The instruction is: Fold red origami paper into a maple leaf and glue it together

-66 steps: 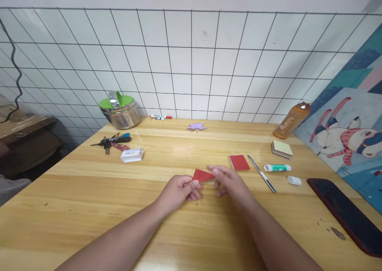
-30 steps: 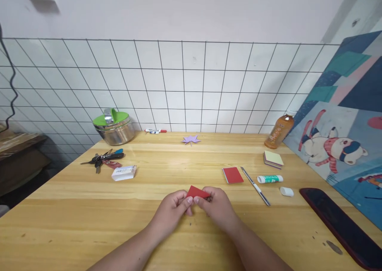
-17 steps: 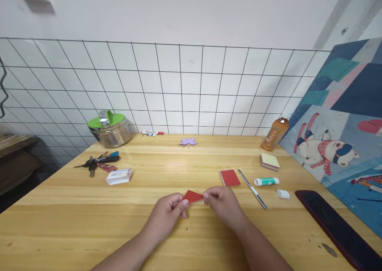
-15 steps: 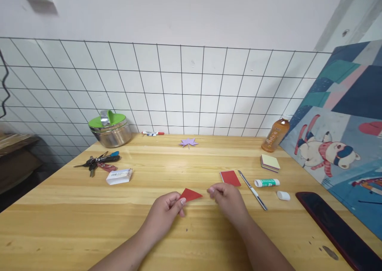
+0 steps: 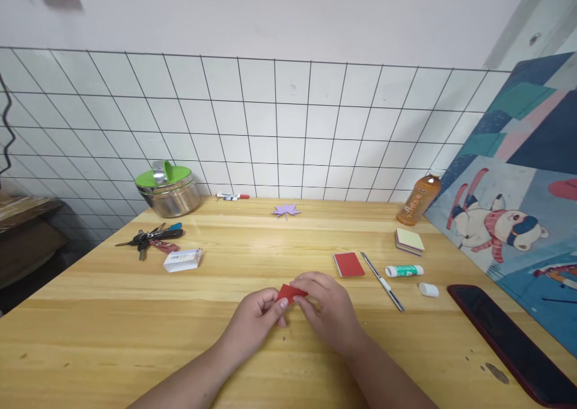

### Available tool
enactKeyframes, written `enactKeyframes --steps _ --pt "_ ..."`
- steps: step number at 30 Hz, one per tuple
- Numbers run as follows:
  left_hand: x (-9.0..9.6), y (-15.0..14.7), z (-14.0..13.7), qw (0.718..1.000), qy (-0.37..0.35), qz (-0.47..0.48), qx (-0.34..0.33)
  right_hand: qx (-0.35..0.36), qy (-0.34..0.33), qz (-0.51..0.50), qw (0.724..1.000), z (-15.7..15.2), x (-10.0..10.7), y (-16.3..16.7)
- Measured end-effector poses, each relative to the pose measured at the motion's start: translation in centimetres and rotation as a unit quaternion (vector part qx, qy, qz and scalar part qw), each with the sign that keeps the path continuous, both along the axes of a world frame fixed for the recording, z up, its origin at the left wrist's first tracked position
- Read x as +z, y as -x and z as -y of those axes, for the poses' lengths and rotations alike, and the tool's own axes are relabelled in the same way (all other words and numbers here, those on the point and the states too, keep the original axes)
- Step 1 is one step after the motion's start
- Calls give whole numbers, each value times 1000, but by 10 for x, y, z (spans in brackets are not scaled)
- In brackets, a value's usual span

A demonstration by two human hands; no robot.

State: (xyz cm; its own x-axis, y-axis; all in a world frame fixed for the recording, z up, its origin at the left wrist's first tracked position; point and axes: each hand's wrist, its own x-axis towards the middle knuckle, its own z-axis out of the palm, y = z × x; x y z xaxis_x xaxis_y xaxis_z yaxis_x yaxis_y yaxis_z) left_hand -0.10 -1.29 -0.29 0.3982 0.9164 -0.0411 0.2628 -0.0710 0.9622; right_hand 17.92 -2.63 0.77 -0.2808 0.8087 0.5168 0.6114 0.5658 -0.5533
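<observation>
A small folded piece of red paper [image 5: 285, 292] is held between both hands, just above the wooden table. My left hand [image 5: 258, 314] pinches its left corner between thumb and fingers. My right hand [image 5: 328, 307] grips the right side, its fingers covering that end of the paper. Behind the right hand lies a red paper stack [image 5: 348, 265]. A craft knife [image 5: 382, 281] rests slantwise to the right of it. At the back of the table sits a purple paper maple leaf [image 5: 286, 211].
On the right are a glue stick [image 5: 404, 271], its white cap [image 5: 428, 289], a pale sticky-note stack [image 5: 409, 241], a drink bottle [image 5: 419, 199] and a phone [image 5: 514, 343]. On the left are keys [image 5: 151, 238], a white eraser [image 5: 183, 260], a lidded steel pot [image 5: 169, 193] and markers [image 5: 232, 197].
My right hand has moved left and taken hold of the red paper's right end. The left hand keeps its pinch. The whole view has shifted slightly.
</observation>
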Motion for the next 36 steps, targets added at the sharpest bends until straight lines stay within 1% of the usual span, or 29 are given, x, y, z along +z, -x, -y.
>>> enactKeyframes --steps 2,5,7,11,17,20,24,26,29,31,34,36 --pt "-1 0 0 1000 -3 -2 0 0 11 -18 1000 1 -1 1" --pt "-3 0 1 1000 -1 -5 4 -21 29 -58 998 3 -1 2" --pt "-3 -1 3 1000 4 -8 3 -23 28 -51 998 3 1 2" --pt "-1 -3 4 1000 4 -13 6 -11 27 -5 1000 3 4 1" --pt "0 -4 4 1000 14 -7 20 -6 45 -35 998 3 5 2" --pt "1 -4 4 1000 17 -4 22 -4 43 -39 998 4 6 4" --pt "2 -4 3 999 16 24 20 2 7 -26 1000 4 9 3" --pt "3 -2 2 998 28 60 12 0 -22 -21 1000 4 9 0" --pt "7 3 1 985 88 145 -19 2 -70 -25 997 2 10 -5" --pt "8 5 0 974 128 183 -38 16 -98 -21 995 2 11 -9" --pt "9 5 0 966 168 189 -49 41 -119 6 992 1 11 -10" --pt "8 5 0 960 188 200 -47 49 -115 28 992 0 10 -10"
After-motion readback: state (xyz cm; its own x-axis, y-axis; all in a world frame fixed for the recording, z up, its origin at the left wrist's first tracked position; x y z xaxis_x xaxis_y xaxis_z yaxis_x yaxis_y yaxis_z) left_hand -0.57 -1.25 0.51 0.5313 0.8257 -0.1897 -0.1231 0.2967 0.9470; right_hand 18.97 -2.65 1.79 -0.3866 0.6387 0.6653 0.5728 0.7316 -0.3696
